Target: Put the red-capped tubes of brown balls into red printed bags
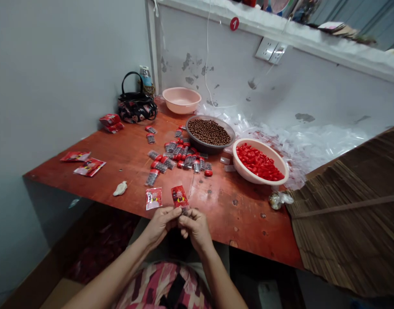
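Near the table's front edge, my left hand (163, 222) and my right hand (196, 225) meet with their fingers pinched together. Between the fingertips is the lower end of a small red packet (179, 195) with a yellow mark. Something dark and see-through shows at that end, partly hidden by my thumbs. Just left of it a second packet, red and white (154, 198), lies flat. Beyond my hands is a loose pile of small clear tubes with red caps (167, 162), filled with dark balls.
A grey bowl of brown balls (199, 143) stands beside a pale basin of red caps (282, 177). Clear tubes (316, 139) heap along the wall. Further left are a pink basin (180, 107), a black handbag (135, 112), red packets (90, 167) and a white lump (120, 189). Cardboard (348, 206) leans at right.
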A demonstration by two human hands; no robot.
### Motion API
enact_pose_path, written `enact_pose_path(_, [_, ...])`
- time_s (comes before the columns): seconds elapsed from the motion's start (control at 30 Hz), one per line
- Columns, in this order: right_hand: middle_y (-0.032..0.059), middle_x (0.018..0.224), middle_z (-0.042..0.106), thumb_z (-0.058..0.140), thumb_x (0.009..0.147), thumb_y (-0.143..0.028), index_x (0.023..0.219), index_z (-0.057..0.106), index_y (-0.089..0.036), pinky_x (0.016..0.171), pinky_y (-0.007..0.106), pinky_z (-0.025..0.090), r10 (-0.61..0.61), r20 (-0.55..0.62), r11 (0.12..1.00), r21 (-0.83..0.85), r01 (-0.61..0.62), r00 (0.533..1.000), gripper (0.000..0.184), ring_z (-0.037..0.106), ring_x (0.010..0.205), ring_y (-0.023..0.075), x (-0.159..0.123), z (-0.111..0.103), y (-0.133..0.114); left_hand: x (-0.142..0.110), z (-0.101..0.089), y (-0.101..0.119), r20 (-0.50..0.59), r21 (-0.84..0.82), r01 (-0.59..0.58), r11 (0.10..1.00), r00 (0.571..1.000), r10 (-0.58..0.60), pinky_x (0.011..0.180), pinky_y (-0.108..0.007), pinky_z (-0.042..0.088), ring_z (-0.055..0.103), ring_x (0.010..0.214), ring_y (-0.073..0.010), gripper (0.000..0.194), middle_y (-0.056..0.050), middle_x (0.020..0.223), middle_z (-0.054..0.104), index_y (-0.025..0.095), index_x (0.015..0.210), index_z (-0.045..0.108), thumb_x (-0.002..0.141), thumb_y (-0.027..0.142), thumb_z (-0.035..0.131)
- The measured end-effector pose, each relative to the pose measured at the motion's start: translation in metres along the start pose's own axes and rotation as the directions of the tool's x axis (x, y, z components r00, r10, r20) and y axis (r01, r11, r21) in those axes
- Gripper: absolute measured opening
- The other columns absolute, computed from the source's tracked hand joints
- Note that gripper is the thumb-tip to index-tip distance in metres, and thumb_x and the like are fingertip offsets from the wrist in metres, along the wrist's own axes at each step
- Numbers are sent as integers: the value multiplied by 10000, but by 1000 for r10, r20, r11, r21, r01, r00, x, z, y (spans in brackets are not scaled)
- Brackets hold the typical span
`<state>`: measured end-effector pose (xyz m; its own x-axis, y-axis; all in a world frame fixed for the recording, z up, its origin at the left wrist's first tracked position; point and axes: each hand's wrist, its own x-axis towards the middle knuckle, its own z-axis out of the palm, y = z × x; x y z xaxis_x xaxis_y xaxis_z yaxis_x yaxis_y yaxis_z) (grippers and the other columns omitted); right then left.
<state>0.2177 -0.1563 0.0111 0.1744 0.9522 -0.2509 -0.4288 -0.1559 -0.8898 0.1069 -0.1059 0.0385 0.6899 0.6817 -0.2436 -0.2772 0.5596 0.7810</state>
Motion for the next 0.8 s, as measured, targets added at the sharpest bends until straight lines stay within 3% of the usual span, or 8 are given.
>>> enact_pose_path(0.23, [-63, 442, 501, 643, 643, -271, 639, 536, -147, 326, 143, 355, -153, -152, 935, -342, 93, 976, 164, 448, 349, 60, -4, 6, -2, 5, -1, -12, -253, -73, -98, 993, 965, 76, 445, -249, 453, 519, 472, -118, 176, -20, 587, 575, 108, 698, 605, 710, 283, 588])
enact_pose_path(0.5, [-44, 462, 536, 654, 616, -269, 589, 487, -145, 290, 150, 336, 9, -52, 997, -71, -13, 999, 210, 434, 298, 54, -3, 1, 1, 4, -3, -11, -98, 27, -12, 1000, 995, 14, 413, -283, 431, 518, 403, -146, 254, -34, 520, 567, 73, 795, 619, 741, 309, 542])
enact_pose_path(0.6, [-47, 464, 525, 646, 627, -272, 593, 489, -147, 294, 153, 335, -15, -72, 991, -135, 5, 997, 203, 427, 302, 53, -4, 5, 0, 4, -4, -9, -140, 26, -13, 1000, 990, 16, 437, -281, 441, 525, 432, -140, 233, -40, 565, 589, 82, 793, 618, 726, 297, 563])
enact_pose_path(0.73, [-66, 446, 485, 642, 647, -269, 612, 524, -156, 336, 149, 346, -155, -114, 933, -343, 107, 981, 168, 436, 347, 54, -8, 9, -4, 8, -4, -14, -283, -45, -79, 996, 957, 63, 446, -233, 424, 540, 501, -127, 171, -29, 623, 606, 106, 721, 608, 696, 274, 603])
enact_pose_path(0.8, [-63, 440, 495, 643, 646, -263, 603, 526, -155, 326, 150, 336, -124, -98, 949, -304, 88, 987, 164, 433, 336, 54, -8, 8, -3, 9, -4, -19, -264, -40, -72, 997, 963, 59, 430, -220, 405, 538, 486, -123, 165, -26, 603, 607, 108, 715, 607, 701, 272, 598])
